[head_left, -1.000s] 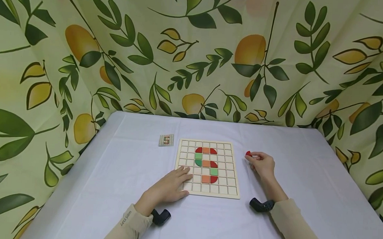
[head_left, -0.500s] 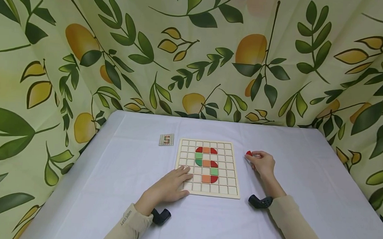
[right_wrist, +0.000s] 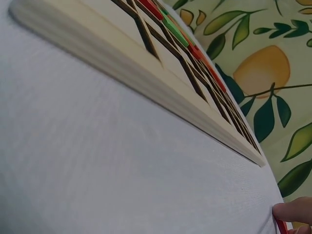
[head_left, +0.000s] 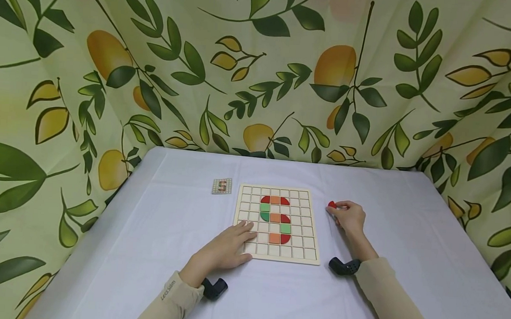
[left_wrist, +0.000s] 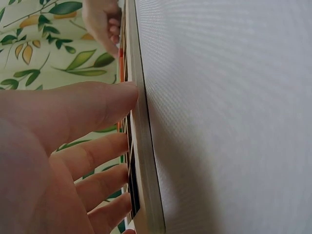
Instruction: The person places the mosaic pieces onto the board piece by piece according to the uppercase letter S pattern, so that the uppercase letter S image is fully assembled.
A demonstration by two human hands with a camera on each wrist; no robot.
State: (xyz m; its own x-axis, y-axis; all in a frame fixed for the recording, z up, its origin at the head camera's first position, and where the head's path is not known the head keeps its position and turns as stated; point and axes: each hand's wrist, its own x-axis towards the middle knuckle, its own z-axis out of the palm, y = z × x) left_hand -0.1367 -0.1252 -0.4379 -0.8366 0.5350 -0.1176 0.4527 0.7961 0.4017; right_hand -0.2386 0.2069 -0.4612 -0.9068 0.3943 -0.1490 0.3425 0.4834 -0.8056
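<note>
A square wooden grid board (head_left: 311,249) lies on the white-covered table, with red, orange and green tiles set in an S-like pattern. My left hand (head_left: 227,247) rests on the board's lower left corner with its fingers spread; in the left wrist view its thumb (left_wrist: 112,100) lies against the board's edge (left_wrist: 146,161). Right of the board, my right hand (head_left: 351,217) pinches a small red tile (head_left: 332,204) between thumb and fingertips, just above or at the cloth. Only part of that red tile (right_wrist: 282,225) shows in the right wrist view, at the lower right corner.
A small pattern card (head_left: 222,186) showing a similar S figure lies left of the board's far corner. Dark wrist-worn devices (head_left: 344,267) sit at both wrists. Behind the table's far edge hangs a leaf-and-fruit patterned curtain (head_left: 259,82).
My right wrist and forearm have shifted slightly left, while the red tile stays in its fingers beside the board. The left hand holds its place on the board.
</note>
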